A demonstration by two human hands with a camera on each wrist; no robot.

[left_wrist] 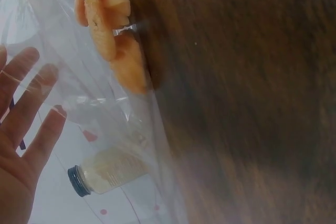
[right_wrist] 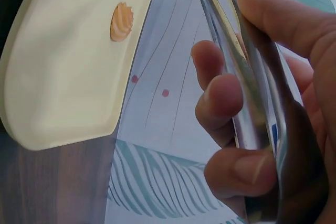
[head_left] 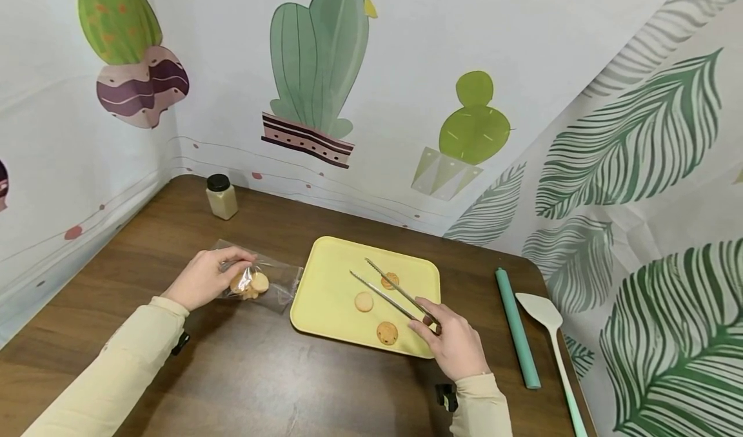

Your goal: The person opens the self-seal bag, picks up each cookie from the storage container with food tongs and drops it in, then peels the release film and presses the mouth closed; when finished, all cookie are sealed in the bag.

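Gripping silver metal tongs slanted toward the far edge of the yellow rectangular tray, my right hand is nearer its round golden biscuits; my left hand pinches the clear plastic bag off its left edge.

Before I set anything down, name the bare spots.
The tabletop is bare in front of the tray, between the sleeves, and between the jar and tray. The tray's left end is bare too. Cookies and tongs crowd its middle and right; a green rod and spatula crowd the tabletop's right edge.
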